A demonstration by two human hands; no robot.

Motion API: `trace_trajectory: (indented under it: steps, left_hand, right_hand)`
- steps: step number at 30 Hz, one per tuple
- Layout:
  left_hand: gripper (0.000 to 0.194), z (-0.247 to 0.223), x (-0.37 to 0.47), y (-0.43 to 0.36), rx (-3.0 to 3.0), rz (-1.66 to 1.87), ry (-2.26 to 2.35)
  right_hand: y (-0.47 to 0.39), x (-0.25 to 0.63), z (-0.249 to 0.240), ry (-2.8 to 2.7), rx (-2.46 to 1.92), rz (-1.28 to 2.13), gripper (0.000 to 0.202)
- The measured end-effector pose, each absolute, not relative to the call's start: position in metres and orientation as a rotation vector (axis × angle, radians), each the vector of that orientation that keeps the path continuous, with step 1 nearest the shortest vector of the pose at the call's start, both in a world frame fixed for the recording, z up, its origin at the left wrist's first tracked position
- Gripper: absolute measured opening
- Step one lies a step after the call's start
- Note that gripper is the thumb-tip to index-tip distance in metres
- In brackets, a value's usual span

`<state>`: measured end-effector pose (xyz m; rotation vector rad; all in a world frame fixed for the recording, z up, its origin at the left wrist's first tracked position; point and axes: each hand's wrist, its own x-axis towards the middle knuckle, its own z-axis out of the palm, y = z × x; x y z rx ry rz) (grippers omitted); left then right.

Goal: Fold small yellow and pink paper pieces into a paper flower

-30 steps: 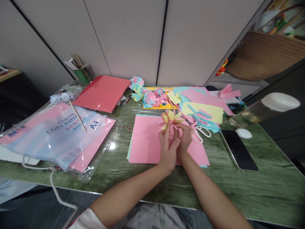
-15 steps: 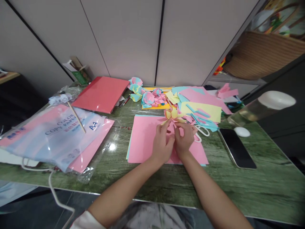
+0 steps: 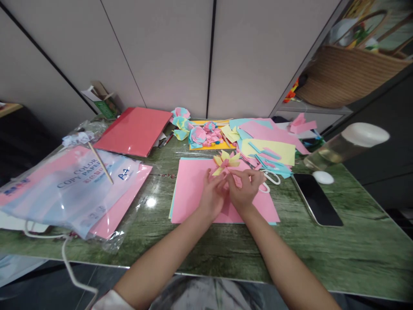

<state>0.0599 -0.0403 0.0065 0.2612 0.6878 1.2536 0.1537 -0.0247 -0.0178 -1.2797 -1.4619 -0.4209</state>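
Observation:
A yellow and pink paper flower (image 3: 226,162) is held over the far edge of a stack of pink sheets (image 3: 190,193), its petals spread upward. My right hand (image 3: 244,189) pinches the flower's base between thumb and forefinger. Close beside it, my left hand (image 3: 213,193) has curved, partly parted fingers near the same base; whether they grip it is hard to tell. White-handled scissors (image 3: 272,177) lie just right of my right hand, partly hidden by it.
Finished paper flowers (image 3: 198,135) and cut paper (image 3: 274,150) lie at the back. On the right are a phone (image 3: 318,200) and a bottle (image 3: 338,148); on the left, a paper pack (image 3: 77,181), a stick (image 3: 101,163) and a red folder (image 3: 135,131).
The flower has shifted slightly left and shows its petals more openly. My left hand has moved a little left and down, its fingers turned further from the flower. The whole view has shifted slightly.

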Motion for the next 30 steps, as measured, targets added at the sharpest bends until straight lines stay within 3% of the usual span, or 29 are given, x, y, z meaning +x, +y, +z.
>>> trace_trajectory:
  steps: [4, 8, 26, 30]
  left_hand:
    - [0.023, 0.014, 0.053, -0.036, 0.298, 1.156, 0.52]
    - [0.017, 0.017, 0.051, -0.033, 0.314, 1.205, 0.491]
    - [0.011, 0.015, 0.034, -0.02, 0.395, 1.27, 0.598]
    - [0.022, 0.013, 0.032, -0.017, 0.448, 1.26, 0.6]
  right_hand:
    - [-0.026, 0.15, -0.019, -1.473, -1.205, -0.443, 0.005]
    - [-0.028, 0.147, -0.021, -1.507, -1.241, -0.454, 0.004]
    - [-0.035, 0.149, -0.008, -1.764, -1.045, -0.309, 0.004]
    - [-0.037, 0.155, 0.007, -1.65, -1.121, -0.179, 0.01]
